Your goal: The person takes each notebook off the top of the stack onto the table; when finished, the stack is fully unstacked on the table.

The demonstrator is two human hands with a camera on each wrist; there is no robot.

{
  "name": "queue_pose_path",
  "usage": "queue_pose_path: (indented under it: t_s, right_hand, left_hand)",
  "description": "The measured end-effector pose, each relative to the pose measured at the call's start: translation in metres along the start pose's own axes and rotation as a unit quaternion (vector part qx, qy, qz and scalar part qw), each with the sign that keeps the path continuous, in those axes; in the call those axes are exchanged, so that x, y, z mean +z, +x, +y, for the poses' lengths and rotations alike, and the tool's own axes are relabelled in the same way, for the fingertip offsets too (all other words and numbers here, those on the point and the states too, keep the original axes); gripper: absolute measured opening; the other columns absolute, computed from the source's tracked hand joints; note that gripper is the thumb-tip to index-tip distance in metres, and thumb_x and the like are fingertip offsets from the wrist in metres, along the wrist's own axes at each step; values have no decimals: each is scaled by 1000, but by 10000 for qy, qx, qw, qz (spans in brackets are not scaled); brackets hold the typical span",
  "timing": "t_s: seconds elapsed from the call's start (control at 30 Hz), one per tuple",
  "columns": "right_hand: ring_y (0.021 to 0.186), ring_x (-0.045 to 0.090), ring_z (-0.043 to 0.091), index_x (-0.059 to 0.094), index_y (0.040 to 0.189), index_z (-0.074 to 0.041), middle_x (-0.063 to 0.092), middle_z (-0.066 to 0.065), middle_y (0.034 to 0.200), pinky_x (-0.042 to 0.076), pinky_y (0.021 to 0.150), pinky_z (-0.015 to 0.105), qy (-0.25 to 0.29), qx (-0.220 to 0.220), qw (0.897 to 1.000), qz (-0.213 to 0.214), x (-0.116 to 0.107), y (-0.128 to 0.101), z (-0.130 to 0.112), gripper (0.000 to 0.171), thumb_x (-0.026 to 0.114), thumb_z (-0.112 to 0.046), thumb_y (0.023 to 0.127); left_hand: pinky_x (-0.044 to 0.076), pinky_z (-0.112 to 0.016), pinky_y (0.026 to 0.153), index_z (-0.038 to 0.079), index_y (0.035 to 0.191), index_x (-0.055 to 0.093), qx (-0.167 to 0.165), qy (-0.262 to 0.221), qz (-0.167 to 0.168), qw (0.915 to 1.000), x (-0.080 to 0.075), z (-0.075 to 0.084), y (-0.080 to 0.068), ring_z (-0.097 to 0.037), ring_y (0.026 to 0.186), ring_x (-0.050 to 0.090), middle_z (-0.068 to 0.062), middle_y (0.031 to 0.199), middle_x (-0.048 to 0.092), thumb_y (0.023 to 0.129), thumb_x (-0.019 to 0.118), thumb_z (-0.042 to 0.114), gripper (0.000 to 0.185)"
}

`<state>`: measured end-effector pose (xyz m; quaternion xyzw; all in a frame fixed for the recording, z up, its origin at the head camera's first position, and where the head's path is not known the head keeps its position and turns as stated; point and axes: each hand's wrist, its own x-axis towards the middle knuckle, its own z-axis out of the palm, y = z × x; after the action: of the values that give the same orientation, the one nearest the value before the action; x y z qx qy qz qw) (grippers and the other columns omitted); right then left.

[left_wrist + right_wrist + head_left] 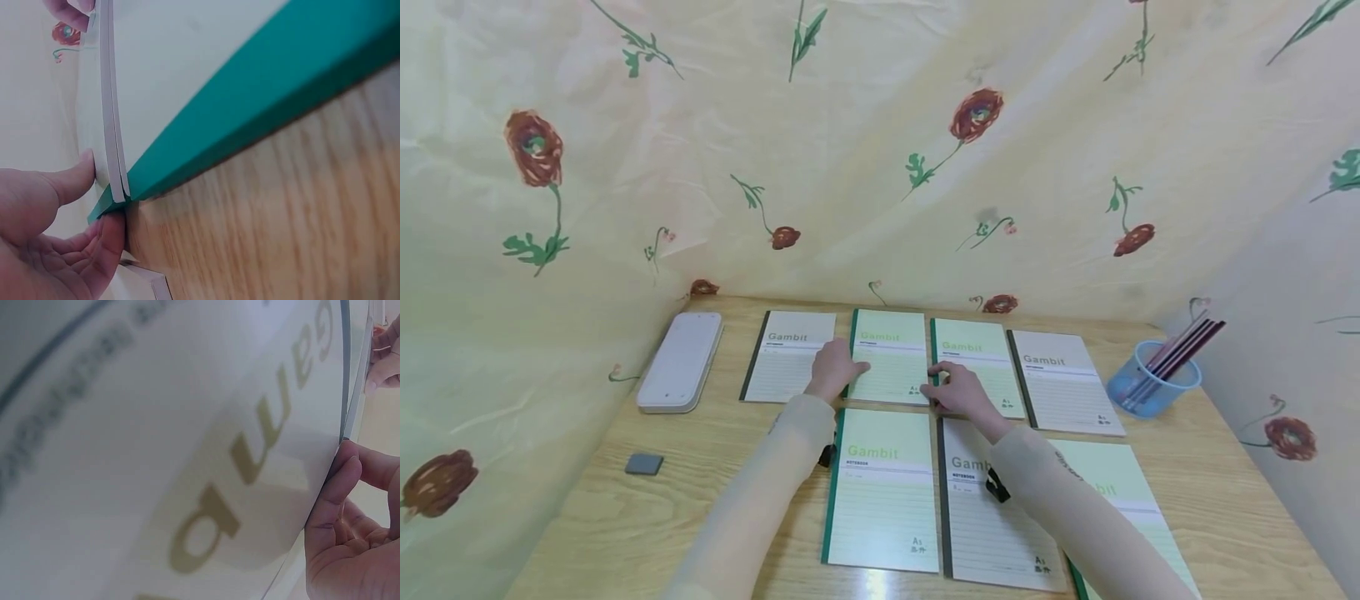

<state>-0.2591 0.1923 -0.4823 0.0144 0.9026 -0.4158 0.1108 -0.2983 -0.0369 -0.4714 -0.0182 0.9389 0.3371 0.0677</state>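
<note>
A green-spined notebook (891, 362) lies in the back row, between both hands. My left hand (833, 369) holds its left edge; the left wrist view shows the thumb (76, 178) on the cover side and curled fingers (107, 247) at the green spine. My right hand (964, 393) pinches the same notebook's right edge near the lower corner, beside another green-spined notebook (973, 354). In the right wrist view, that hand's thumb and index fingertip (342, 465) come close together. Under the right forearm lies a dark-spined notebook (1000, 533), partly hidden.
Dark-spined notebooks flank the back row at left (786, 367) and right (1067, 383). Up front are green-spined notebooks, one in the middle (883, 500) and one at right (1138, 492). A white case (679, 362), grey block (644, 464) and blue pencil cup (1150, 387) stand around them.
</note>
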Motion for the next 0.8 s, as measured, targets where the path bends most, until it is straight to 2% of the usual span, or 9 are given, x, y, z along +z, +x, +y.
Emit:
queue_pose_path:
  t_s: [0.1, 0.37, 0.6, 0.67, 0.8]
  right_hand:
    - [60, 63, 17, 59, 129, -5, 61, 10, 86, 52, 55, 28, -7, -35, 10000, 8, 1, 0, 0, 41, 71, -21, 93]
    - [58, 63, 17, 58, 129, -3, 60, 8, 78, 51, 55, 28, 22, -123, 9999, -51, 2, -1, 0, 41, 71, -20, 93]
    - [57, 63, 16, 59, 128, -4, 61, 8, 77, 50, 54, 27, 82, -79, 9999, -30, 0, -2, -1, 41, 72, -19, 93]
    - [57, 63, 16, 59, 129, -3, 61, 8, 77, 50, 54, 27, 69, -90, 9999, -40, -1, -3, -1, 41, 72, -19, 93]
    - [58, 63, 16, 58, 130, -2, 62, 8, 77, 49, 54, 26, 30, -113, 9999, -71, -3, -4, 0, 41, 71, -17, 94]
  left_hand:
    - [45, -32, 60, -4, 107, 67, 50, -172, 7, 9998, -2, -1, -2, -21, 67, 54, -11, 84, 65, 89, 78, 25, 36]
    - [52, -39, 73, -5, 112, 63, -125, -596, -34, 9981, -6, -9, 1, -25, 82, 58, -16, 102, 66, 88, 79, 23, 40]
    - [42, -33, 62, 0, 93, 62, -122, -962, -32, 9953, -11, -10, 2, -22, 69, 50, -10, 83, 61, 89, 77, 19, 25]
    - [43, -34, 63, -1, 95, 62, -112, -1020, -12, 9947, -13, -10, 2, -22, 71, 50, -11, 85, 61, 90, 75, 19, 25]
    - [49, -38, 75, -3, 111, 63, 15, -1063, 149, 9942, -17, -12, 1, -25, 85, 57, -15, 101, 65, 92, 72, 18, 29]
